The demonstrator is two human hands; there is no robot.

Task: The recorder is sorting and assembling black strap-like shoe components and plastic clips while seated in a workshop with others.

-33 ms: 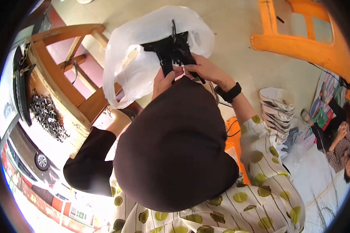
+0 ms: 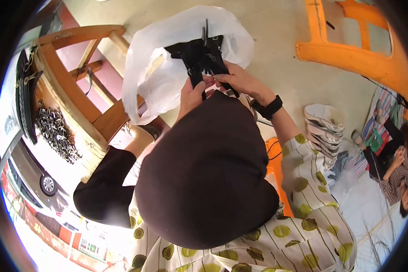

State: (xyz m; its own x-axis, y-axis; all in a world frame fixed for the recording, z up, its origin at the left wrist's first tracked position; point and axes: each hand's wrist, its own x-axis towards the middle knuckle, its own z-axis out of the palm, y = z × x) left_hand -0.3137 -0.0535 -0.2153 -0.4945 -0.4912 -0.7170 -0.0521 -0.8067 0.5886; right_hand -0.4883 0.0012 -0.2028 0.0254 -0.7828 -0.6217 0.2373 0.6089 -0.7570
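Observation:
A bundle of black straps [image 2: 208,52], with what look like small metal fittings on it, lies over the mouth of a white translucent plastic bag [image 2: 143,50]. My left hand [image 2: 191,94] is closed around one strap end on the near side of the bundle. Beside it, my right hand [image 2: 245,82], with a black band on the wrist, pinches another strap end between thumb and fingers. The fingertips of both hands meet close together between the two ends. A dark rounded surface in front of me covers part of the left forearm.
At the left stands a wooden stool-like frame [image 2: 68,81] with a heap of small metal pieces [image 2: 54,129] and black straps [image 2: 25,95] on it. An orange plastic stool [image 2: 344,56] is at the far right. Stacked pale curved pieces [image 2: 324,131] and a seated person [image 2: 394,167] are farther right.
The view has shifted very slightly. Both hands keep their hold on the black straps, with no clear change in grip.

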